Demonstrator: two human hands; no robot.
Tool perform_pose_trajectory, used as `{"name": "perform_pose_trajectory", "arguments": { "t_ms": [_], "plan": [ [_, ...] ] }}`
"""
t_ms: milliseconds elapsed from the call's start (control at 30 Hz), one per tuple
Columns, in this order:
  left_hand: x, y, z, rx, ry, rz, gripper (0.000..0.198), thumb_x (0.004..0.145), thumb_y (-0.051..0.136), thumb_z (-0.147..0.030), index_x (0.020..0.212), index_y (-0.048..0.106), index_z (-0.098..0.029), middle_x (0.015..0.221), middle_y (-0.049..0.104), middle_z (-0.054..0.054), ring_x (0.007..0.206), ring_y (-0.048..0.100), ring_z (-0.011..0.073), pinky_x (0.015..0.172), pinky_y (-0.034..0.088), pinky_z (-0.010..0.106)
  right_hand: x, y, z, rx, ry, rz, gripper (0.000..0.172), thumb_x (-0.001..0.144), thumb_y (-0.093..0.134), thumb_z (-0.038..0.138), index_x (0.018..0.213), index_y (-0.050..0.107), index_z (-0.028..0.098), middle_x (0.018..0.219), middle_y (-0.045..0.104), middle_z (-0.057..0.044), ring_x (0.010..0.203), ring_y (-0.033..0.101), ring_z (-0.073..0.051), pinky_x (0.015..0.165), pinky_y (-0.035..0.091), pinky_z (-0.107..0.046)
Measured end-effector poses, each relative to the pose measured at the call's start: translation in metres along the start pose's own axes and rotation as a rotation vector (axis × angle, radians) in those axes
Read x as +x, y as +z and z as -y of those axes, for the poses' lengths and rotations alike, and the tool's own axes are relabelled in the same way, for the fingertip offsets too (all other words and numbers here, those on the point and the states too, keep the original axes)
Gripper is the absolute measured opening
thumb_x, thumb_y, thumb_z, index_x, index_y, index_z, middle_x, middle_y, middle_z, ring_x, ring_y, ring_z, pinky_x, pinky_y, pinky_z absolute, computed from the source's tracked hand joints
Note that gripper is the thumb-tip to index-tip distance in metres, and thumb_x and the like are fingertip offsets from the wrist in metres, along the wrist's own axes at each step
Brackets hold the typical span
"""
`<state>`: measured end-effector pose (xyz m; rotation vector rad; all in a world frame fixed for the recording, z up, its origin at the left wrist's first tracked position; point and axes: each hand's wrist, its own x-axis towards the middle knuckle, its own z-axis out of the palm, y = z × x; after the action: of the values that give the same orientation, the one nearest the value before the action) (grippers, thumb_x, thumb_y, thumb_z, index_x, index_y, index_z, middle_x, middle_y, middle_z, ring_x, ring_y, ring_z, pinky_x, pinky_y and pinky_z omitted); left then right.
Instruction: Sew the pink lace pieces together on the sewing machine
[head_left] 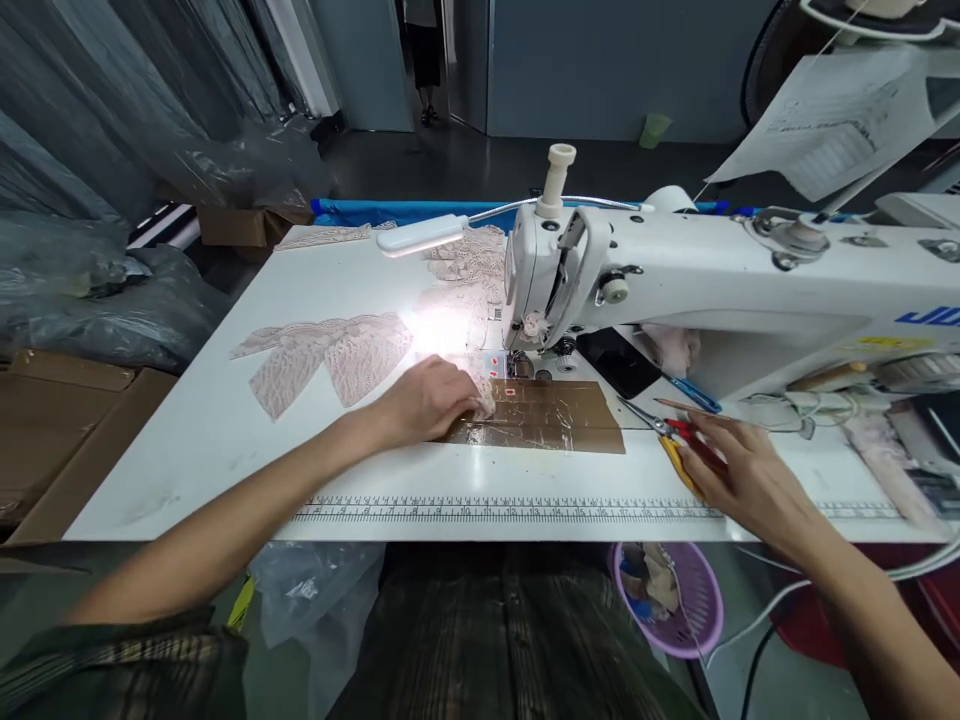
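My left hand (433,400) is closed, its fingertips pinching a small gathered piece of pale pink lace (486,398) just in front of the presser foot area of a white sewing machine (529,270). Under that lace, brown shiny tape (562,418) covers the front of the machine bed. On the right, my right hand (739,465) has its fingers around the red and yellow handles of a pair of scissors (664,428). The metal blades point left, toward the tape. Cut lace pieces (330,355) lie flat to the left of my left hand.
A black phone (619,362) and a blue-handled tool (694,393) lie beneath the machine arm. A lit lamp (421,236) hangs over the table. The printed ruler (480,510) runs along the front edge. Below stands a purple basket (709,590); a cardboard box (75,420) is at left.
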<state>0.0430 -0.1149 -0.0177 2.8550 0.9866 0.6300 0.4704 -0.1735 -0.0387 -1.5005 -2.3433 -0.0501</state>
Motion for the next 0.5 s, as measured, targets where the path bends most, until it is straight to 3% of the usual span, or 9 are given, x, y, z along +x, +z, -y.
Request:
{"name": "perform_pose_trajectory", "arguments": {
  "t_ms": [167, 300, 400, 500],
  "plan": [
    [-0.025, 0.0, -0.047, -0.092, 0.013, -0.004, 0.028, 0.101, 0.044, -0.02, 0.081, 0.063, -0.015, 0.073, 0.07, 0.004, 0.067, 0.066, 0.0158, 0.068, 0.053, 0.032, -0.002, -0.005, -0.005, -0.008, -0.027, 0.055, 0.038, 0.094, 0.053, 0.039, 0.129, 0.058, 0.023, 0.109, 0.065, -0.02, 0.088, 0.069, -0.031, 0.067, 0.057, -0.041],
    [-0.05, -0.001, -0.067, -0.173, -0.091, -0.058, 0.022, 0.099, 0.048, -0.019, 0.083, 0.063, -0.016, 0.074, 0.071, 0.003, 0.069, 0.067, 0.0158, 0.066, 0.054, 0.03, -0.009, -0.006, -0.003, -0.02, -0.023, 0.084, 0.034, 0.097, 0.047, 0.037, 0.125, 0.06, 0.025, 0.101, 0.066, -0.02, 0.088, 0.068, -0.034, 0.065, 0.055, -0.044],
    [-0.062, 0.006, -0.078, -0.198, -0.179, -0.177, 0.015, 0.097, 0.053, -0.019, 0.089, 0.065, -0.017, 0.083, 0.075, 0.005, 0.077, 0.071, 0.0174, 0.07, 0.056, 0.032, -0.011, -0.01, 0.006, -0.021, 0.069, 0.125, 0.04, 0.095, 0.049, 0.044, 0.126, 0.061, 0.023, 0.101, 0.066, -0.02, 0.08, 0.067, -0.033, 0.061, 0.053, -0.044],
    [-0.066, 0.015, -0.083, -0.178, -0.235, -0.252, 0.008, 0.095, 0.06, -0.02, 0.092, 0.068, -0.018, 0.089, 0.076, 0.005, 0.081, 0.072, 0.0187, 0.072, 0.056, 0.033, -0.004, -0.015, 0.027, 0.195, 0.242, 0.114, 0.055, 0.087, 0.06, 0.055, 0.128, 0.061, 0.019, 0.098, 0.068, -0.016, 0.071, 0.066, -0.026, 0.06, 0.053, -0.041]
  ]
}}
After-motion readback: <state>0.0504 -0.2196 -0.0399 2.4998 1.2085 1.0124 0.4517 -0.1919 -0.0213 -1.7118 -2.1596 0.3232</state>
